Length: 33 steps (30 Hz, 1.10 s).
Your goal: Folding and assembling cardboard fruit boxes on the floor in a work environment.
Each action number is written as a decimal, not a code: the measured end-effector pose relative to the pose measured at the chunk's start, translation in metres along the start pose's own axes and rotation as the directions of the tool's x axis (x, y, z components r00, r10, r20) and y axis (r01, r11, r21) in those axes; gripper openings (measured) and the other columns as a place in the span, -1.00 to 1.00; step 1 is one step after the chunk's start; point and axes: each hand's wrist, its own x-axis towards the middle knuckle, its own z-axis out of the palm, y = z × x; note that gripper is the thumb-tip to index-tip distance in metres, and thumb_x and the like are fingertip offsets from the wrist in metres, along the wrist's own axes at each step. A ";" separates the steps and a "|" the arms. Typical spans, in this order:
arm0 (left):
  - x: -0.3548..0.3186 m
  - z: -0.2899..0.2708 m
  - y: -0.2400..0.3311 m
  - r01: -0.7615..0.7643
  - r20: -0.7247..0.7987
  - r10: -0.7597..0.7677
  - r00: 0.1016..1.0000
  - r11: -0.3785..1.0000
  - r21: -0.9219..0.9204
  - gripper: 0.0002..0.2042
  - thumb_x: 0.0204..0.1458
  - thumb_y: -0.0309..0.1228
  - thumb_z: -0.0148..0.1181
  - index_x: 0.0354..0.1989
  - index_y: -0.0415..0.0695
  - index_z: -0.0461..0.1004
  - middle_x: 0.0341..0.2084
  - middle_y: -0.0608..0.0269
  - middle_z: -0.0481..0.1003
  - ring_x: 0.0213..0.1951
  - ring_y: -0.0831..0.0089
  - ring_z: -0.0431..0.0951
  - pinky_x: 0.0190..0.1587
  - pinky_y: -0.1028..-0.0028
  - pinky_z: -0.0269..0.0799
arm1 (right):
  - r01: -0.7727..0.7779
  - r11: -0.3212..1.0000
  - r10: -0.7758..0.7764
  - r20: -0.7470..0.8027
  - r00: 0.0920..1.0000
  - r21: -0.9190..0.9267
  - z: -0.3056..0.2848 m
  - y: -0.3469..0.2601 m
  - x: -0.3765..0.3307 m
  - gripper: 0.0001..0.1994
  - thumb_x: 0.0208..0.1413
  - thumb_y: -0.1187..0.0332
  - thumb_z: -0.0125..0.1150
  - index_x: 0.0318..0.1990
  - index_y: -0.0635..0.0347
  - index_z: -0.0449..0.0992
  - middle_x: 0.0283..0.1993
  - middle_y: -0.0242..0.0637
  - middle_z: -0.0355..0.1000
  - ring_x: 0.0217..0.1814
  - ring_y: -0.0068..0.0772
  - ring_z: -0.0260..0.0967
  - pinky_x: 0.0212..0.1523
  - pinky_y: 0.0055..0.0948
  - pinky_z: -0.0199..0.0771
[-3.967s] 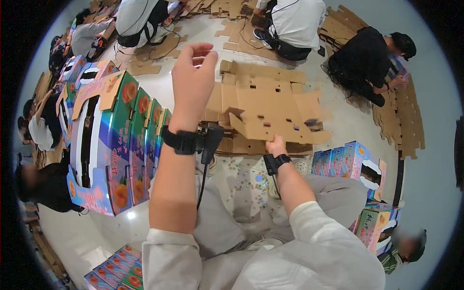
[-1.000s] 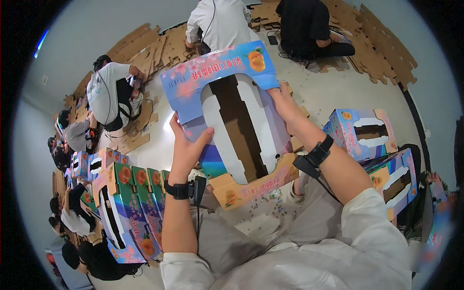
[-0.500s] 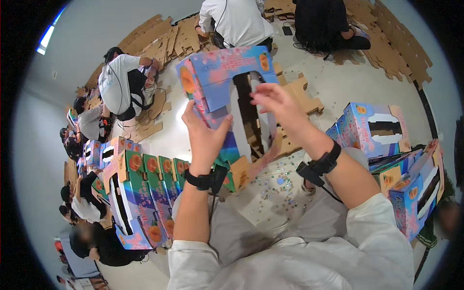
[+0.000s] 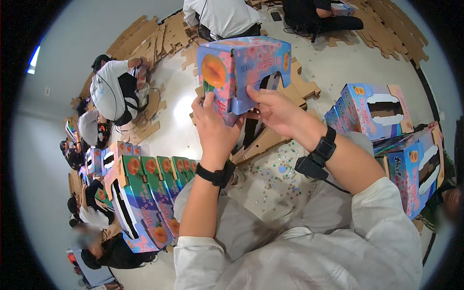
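Observation:
A blue and pink cardboard box (image 4: 258, 60) printed with peach-like fruit is held up in front of me, tilted, with its fruit-printed end and cut-out opening in sight. My left hand (image 4: 212, 125) is closed round the lower left corner of the box, fingertips on its pink end. On the opening side, my right hand (image 4: 282, 113) pinches a blue flap (image 4: 244, 99) at the edge, thumb on top. Its other fingers are partly hidden below the flap. Both wrists carry black straps with small devices.
A row of upright printed boxes (image 4: 150, 193) stands on my left, more boxes (image 4: 377, 111) on my right. Flattened brown cardboard (image 4: 302, 89) lies beyond the held box. Small scraps (image 4: 278, 176) litter the floor between my legs. Several people (image 4: 222, 17) sit working around the room.
The box has turned and tilted, bringing its fruit-printed end more into view. My right hand has moved from the opening down to the flap, and my left hand now grips the box's corner.

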 end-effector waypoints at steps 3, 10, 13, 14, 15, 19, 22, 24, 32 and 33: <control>-0.003 0.003 0.000 0.053 0.063 -0.047 0.997 0.993 -0.108 -0.03 -0.24 -0.35 0.66 0.37 -0.13 0.14 0.19 -0.24 0.22 0.18 -0.29 0.34 0.20 -0.06 0.37 | 0.008 1.000 -0.009 -0.032 0.999 -0.012 0.003 -0.002 -0.005 -0.65 0.39 -0.03 0.25 0.08 0.00 0.61 -0.03 -0.47 0.62 0.01 -0.50 0.50 0.20 -0.32 0.33; 0.002 0.003 -0.025 0.220 0.112 -0.207 0.972 0.968 -0.119 0.01 -0.20 -0.23 0.69 0.40 -0.19 0.13 0.17 -0.26 0.26 0.20 -0.24 0.34 0.20 0.04 0.39 | 0.028 1.000 -0.028 0.053 0.998 0.004 0.000 -0.012 -0.008 -0.61 0.41 -0.06 0.20 0.06 0.06 0.58 -0.03 -0.40 0.62 0.02 -0.39 0.58 0.19 -0.25 0.43; 0.009 -0.006 -0.049 0.314 0.120 -0.304 0.945 0.946 -0.079 0.02 -0.13 -0.14 0.67 0.41 -0.26 0.10 0.16 -0.30 0.28 0.15 -0.23 0.39 0.20 0.07 0.40 | 0.077 0.997 -0.072 0.226 0.972 -0.012 -0.005 -0.025 -0.009 -0.57 0.40 -0.02 0.24 0.08 0.19 0.58 -0.15 -0.35 0.58 0.05 -0.31 0.55 0.17 -0.39 0.48; 0.009 -0.010 -0.056 0.352 0.109 -0.341 0.934 0.930 -0.108 0.01 -0.10 -0.11 0.65 0.40 -0.28 0.09 0.16 -0.31 0.28 0.14 -0.23 0.40 0.20 0.08 0.41 | 0.048 0.998 -0.041 0.210 0.977 -0.027 -0.007 -0.026 -0.010 -0.57 0.40 -0.02 0.24 0.08 0.19 0.58 -0.15 -0.35 0.58 0.05 -0.31 0.55 0.17 -0.39 0.48; 0.011 -0.014 -0.062 0.372 0.119 -0.359 0.926 0.921 -0.114 -0.02 -0.02 -0.05 0.61 0.41 -0.28 0.09 0.19 -0.26 0.27 0.19 -0.15 0.39 0.24 0.12 0.39 | 0.021 0.915 0.043 0.149 0.988 -0.403 -0.009 -0.028 -0.010 -0.59 0.33 0.04 0.31 0.09 0.18 0.57 -0.12 -0.31 0.58 0.07 -0.25 0.55 0.16 -0.32 0.50; 0.016 -0.032 -0.080 0.487 0.187 -0.466 0.865 0.690 -0.536 -0.07 0.05 -0.06 0.57 0.44 -0.19 0.08 0.25 -0.08 0.29 0.25 0.17 0.37 0.28 0.20 0.34 | 0.145 0.023 0.001 0.145 0.989 -0.989 -0.022 -0.019 -0.011 -0.56 0.10 0.18 0.50 0.07 0.16 0.55 -0.04 -0.19 0.57 0.10 -0.08 0.55 0.12 -0.15 0.54; 0.024 -0.051 -0.088 0.540 0.110 -0.566 0.817 0.686 -0.488 -0.10 0.09 -0.11 0.55 0.44 -0.20 0.08 0.24 -0.05 0.33 0.21 0.21 0.42 0.25 0.25 0.37 | 0.263 -0.226 -0.040 0.278 0.960 -0.938 -0.036 -0.003 -0.013 -0.54 -0.12 0.26 0.58 -0.04 0.18 0.56 -0.04 -0.13 0.51 0.07 0.03 0.50 0.07 -0.09 0.52; 0.025 -0.059 -0.090 0.456 0.057 -0.570 0.820 0.590 -0.666 -0.13 0.13 -0.13 0.52 0.45 -0.19 0.07 0.23 -0.02 0.35 0.16 0.23 0.46 0.20 0.28 0.42 | 0.312 -0.134 -0.083 0.324 0.942 -0.941 -0.045 0.003 -0.011 -0.56 -0.13 0.29 0.59 -0.09 0.17 0.55 -0.08 -0.15 0.50 0.06 0.03 0.49 0.08 -0.10 0.52; 0.020 -0.066 -0.097 0.287 -0.037 -0.601 0.798 0.434 -0.854 -0.34 0.25 -0.33 0.40 0.41 -0.15 0.16 0.19 0.14 0.46 0.14 0.36 0.53 0.15 0.34 0.53 | 0.413 -0.310 -0.073 0.455 0.888 -0.856 -0.038 -0.010 -0.019 -0.63 -0.13 0.38 0.54 -0.17 0.20 0.51 -0.04 -0.19 0.51 0.06 0.03 0.49 0.18 -0.05 0.45; 0.021 -0.068 -0.095 0.302 -0.027 -0.613 0.790 0.426 -0.853 -0.34 0.25 -0.33 0.41 0.42 -0.15 0.16 0.18 0.13 0.47 0.12 0.35 0.55 0.13 0.33 0.55 | 0.435 -0.309 -0.092 0.482 0.871 -0.846 -0.033 -0.013 -0.021 -0.64 -0.13 0.39 0.53 -0.18 0.19 0.51 -0.03 -0.20 0.50 0.07 0.02 0.48 0.20 -0.06 0.43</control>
